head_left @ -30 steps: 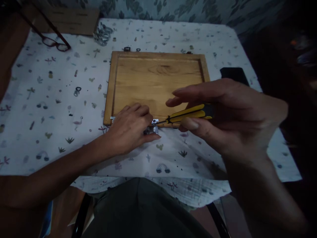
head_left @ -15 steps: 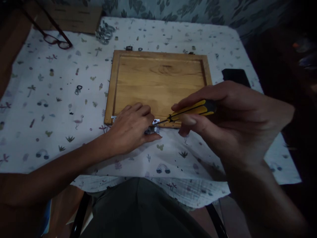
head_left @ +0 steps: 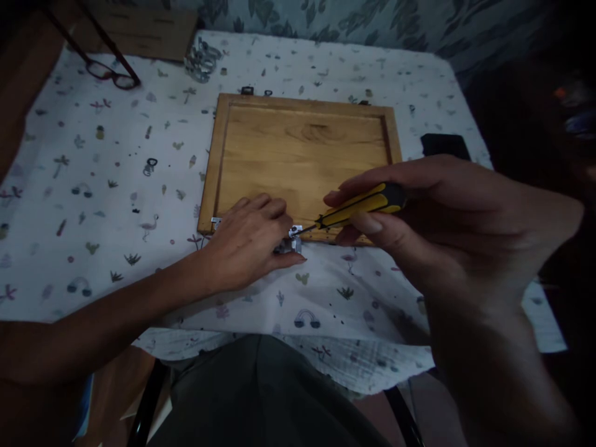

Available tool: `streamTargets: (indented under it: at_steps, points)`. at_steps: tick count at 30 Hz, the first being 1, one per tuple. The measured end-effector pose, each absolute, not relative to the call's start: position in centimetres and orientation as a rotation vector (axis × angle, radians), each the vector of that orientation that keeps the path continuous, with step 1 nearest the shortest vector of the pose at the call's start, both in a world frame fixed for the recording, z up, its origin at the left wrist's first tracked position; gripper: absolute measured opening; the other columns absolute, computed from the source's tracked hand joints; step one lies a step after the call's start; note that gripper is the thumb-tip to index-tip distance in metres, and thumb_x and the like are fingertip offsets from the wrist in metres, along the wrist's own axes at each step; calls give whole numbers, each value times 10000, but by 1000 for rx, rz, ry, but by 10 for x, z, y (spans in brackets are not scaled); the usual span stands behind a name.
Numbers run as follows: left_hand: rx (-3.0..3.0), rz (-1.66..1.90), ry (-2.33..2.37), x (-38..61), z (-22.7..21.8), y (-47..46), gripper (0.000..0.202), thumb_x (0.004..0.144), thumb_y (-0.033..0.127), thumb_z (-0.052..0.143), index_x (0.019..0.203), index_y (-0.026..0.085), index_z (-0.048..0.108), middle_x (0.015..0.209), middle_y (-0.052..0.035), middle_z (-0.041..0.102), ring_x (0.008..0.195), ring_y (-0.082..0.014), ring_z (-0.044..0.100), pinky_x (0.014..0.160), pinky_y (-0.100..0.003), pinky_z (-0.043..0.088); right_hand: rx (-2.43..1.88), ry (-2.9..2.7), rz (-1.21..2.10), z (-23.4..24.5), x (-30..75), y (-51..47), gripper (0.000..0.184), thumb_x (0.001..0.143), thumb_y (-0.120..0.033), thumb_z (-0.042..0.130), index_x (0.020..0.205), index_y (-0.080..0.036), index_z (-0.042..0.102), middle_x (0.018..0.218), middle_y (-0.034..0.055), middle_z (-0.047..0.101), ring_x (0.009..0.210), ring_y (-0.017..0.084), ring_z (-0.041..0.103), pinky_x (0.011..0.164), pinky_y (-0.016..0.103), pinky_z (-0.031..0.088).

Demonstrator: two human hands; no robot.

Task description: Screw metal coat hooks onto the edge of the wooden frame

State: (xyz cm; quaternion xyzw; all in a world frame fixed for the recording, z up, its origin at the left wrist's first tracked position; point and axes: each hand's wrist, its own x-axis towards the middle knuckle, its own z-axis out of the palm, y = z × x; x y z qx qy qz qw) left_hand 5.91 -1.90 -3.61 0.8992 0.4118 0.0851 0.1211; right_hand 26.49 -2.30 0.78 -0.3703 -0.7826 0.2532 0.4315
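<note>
A framed wooden panel (head_left: 298, 155) lies on the patterned tablecloth. At its near edge sits a small shiny metal latch (head_left: 295, 233), partly hidden by fingers. My left hand (head_left: 249, 242) rests over that edge, its fingers bent on the wood and its thumb below, closed about the latch. In my right hand (head_left: 447, 230) is a yellow and black screwdriver (head_left: 361, 206), gripped between thumb and fingers. Its thin shaft slants down to the left, with the tip at the latch. Another metal piece (head_left: 215, 222) shows at the panel's near left corner.
Eyeglasses (head_left: 112, 74) lie at the back left, by a cardboard box (head_left: 149, 34) and a clump of shiny metal pieces (head_left: 202, 60). A black object (head_left: 446, 146) lies right of the panel. A small metal latch piece (head_left: 149, 166) is on the cloth at left.
My right hand has shifted slightly to the right, and the screwdriver's handle has turned a little in its fingers. My left hand keeps its place on the latch. The view has moved slightly.
</note>
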Motion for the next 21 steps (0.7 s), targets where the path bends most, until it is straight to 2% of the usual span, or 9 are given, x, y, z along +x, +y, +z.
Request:
streamTargets:
  at_steps: [4, 8, 15, 18, 21]
  points:
    - [2611, 254, 1201, 59, -36, -19, 424, 860, 533, 626, 1055, 161, 684, 1012, -80, 630, 966, -256, 545, 791, -377, 401, -940, -1943, 574, 9, 262, -26, 349, 794, -239, 761, 1089, -422, 716, 908, -72, 735, 652, 192, 685, 494, 365, 537]
    - [2616, 228, 1207, 59, -35, -19, 444, 866, 551, 604, 1009, 138, 684, 1015, -82, 630, 968, -258, 545, 787, -374, 398, -882, -1989, 450, 7, 263, -25, 409, 764, -201, 789, 1109, -404, 706, 894, -59, 739, 689, 210, 692, 506, 368, 524]
    - [2640, 271, 1201, 60, -37, -19, 444, 849, 552, 629, 984, 133, 683, 996, -91, 638, 964, -263, 563, 782, -379, 418, -868, -1993, 440, 7, 261, -25, 399, 751, -242, 802, 1099, -417, 711, 833, -46, 721, 641, 222, 668, 461, 382, 485]
    - [2647, 310, 1198, 59, -39, -20, 436, 841, 541, 646, 991, 134, 687, 992, -87, 644, 969, -266, 568, 778, -375, 424, -860, -2028, 429, 9, 261, -25, 423, 759, -236, 789, 1115, -447, 700, 852, -53, 720, 654, 230, 674, 475, 386, 503]
    - [2652, 313, 1202, 59, -40, -20, 444, 832, 546, 656, 1006, 139, 689, 994, -83, 647, 977, -269, 569, 785, -372, 426, -816, -2062, 436, 9, 263, -23, 464, 750, -213, 790, 1155, -417, 690, 898, -45, 725, 690, 229, 687, 516, 382, 535]
